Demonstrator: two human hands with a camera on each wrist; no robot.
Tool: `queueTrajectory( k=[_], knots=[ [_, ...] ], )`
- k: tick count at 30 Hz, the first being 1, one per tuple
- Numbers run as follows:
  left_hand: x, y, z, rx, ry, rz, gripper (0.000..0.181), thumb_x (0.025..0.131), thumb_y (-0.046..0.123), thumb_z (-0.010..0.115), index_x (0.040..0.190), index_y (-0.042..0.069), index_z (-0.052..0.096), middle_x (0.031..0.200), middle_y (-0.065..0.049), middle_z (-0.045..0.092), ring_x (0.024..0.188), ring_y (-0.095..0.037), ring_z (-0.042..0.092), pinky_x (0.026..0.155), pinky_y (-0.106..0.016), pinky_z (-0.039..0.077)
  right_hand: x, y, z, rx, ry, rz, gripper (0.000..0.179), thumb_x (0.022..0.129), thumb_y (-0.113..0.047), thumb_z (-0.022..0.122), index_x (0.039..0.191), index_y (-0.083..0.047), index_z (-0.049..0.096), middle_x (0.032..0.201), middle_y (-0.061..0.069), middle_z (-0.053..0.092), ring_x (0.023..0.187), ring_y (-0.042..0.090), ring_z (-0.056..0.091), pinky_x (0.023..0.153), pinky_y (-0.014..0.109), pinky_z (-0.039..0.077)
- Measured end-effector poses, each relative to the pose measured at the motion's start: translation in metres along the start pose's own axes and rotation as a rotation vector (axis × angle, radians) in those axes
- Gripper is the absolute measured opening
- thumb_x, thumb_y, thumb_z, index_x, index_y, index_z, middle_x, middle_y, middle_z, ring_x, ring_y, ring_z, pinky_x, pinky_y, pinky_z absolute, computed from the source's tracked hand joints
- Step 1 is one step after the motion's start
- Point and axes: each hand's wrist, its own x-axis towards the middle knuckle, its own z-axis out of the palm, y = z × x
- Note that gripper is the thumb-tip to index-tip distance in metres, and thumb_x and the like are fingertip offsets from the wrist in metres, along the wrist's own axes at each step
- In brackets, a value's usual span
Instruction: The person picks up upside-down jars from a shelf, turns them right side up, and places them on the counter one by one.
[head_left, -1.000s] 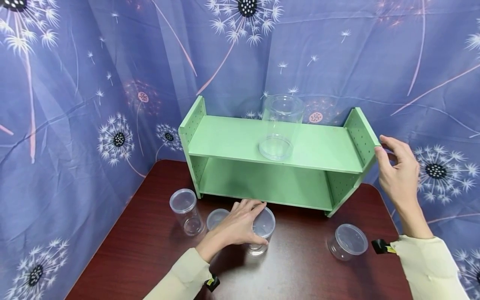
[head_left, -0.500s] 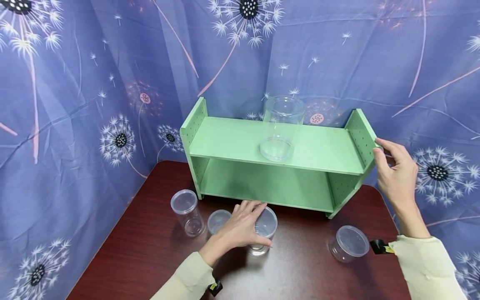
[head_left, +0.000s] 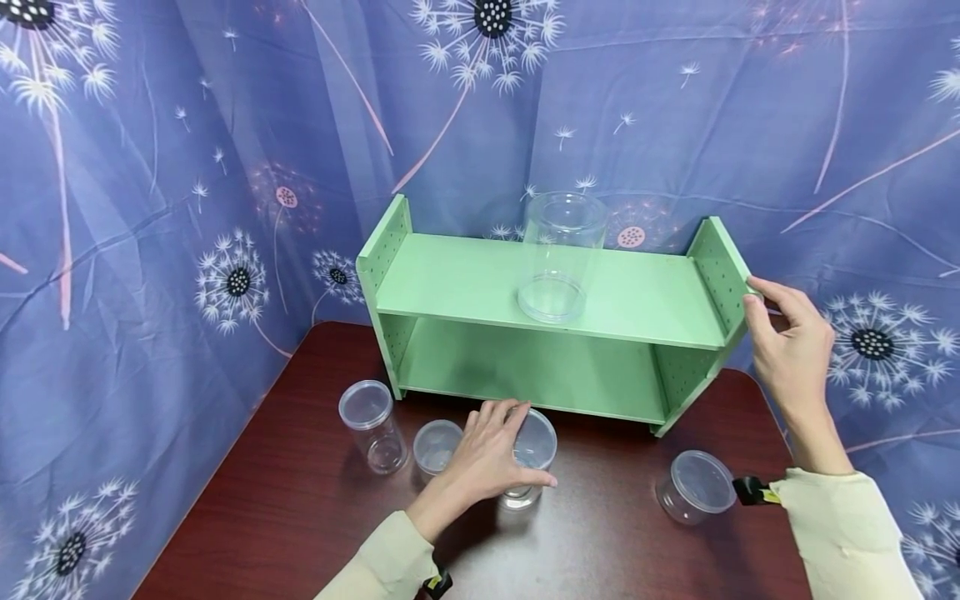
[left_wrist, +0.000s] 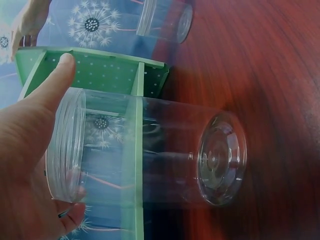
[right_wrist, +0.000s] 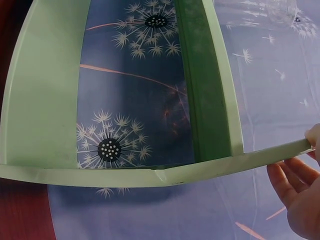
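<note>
A clear lidded plastic jar [head_left: 537, 442] stands upright on the table in front of the green shelf [head_left: 457, 275]. My left hand [head_left: 483, 454] spans its lid from the left. In the left wrist view, the straight thumb sits apart from the jar [left_wrist: 170, 150], while fingertips lie close to the lid's opposite side; whether they touch is unclear. My right hand [head_left: 795, 354] pinches the upper front edge of the shelf's right side panel. The right wrist view has that panel [right_wrist: 205, 171] between thumb and fingers of the right hand [right_wrist: 302, 200].
A tall clear jar [head_left: 562, 258] stands on the upper shelf board. On the dark red table [head_left: 600, 533] are a tall lidded jar [head_left: 375, 429] at left, a small one [head_left: 437, 448] beside my left hand, and a short one [head_left: 696, 487] at right. Patterned cloth [head_left: 637, 100] hangs behind.
My left hand and the jar beside it have shifted slightly right, and the thumb has moved away from the lid. My right hand has moved slightly left onto the panel edge.
</note>
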Motion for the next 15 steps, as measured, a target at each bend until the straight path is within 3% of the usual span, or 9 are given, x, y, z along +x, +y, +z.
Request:
queueTrajectory(
  k=[9,12,15],
  knots=[
    [-0.001,0.004,-0.002,-0.043,0.019,-0.05,0.118,0.076,0.086,0.063,0.162,0.012,0.034,0.157,-0.016,0.039,0.143,-0.033,0.039,0.117,-0.055,0.036,0.001,0.0,0.0,0.017,-0.002,0.01,0.024,0.097,-0.006,0.069,0.119,-0.003,0.078,0.102,-0.021,0.065,0.087,-0.005,0.062,0.076,0.006,0.048],
    [0.001,0.006,-0.011,-0.085,0.086,-0.082,0.108,0.086,0.081,0.057,0.161,0.008,0.033,0.16,-0.018,0.035,0.147,-0.033,0.035,0.119,-0.057,0.032,0.001,-0.002,0.0,0.017,-0.008,0.005,0.024,0.097,-0.007,0.069,0.119,-0.004,0.078,0.102,-0.021,0.065,0.088,-0.004,0.063,0.076,0.006,0.049],
    [0.009,0.007,-0.028,-0.13,0.184,-0.09,0.095,0.094,0.072,0.054,0.159,0.006,0.036,0.16,-0.017,0.037,0.146,-0.032,0.036,0.12,-0.054,0.032,0.0,-0.003,-0.001,0.015,-0.011,0.0,0.024,0.097,-0.008,0.069,0.12,-0.005,0.078,0.103,-0.021,0.065,0.087,-0.004,0.063,0.076,0.007,0.049]
  ],
)
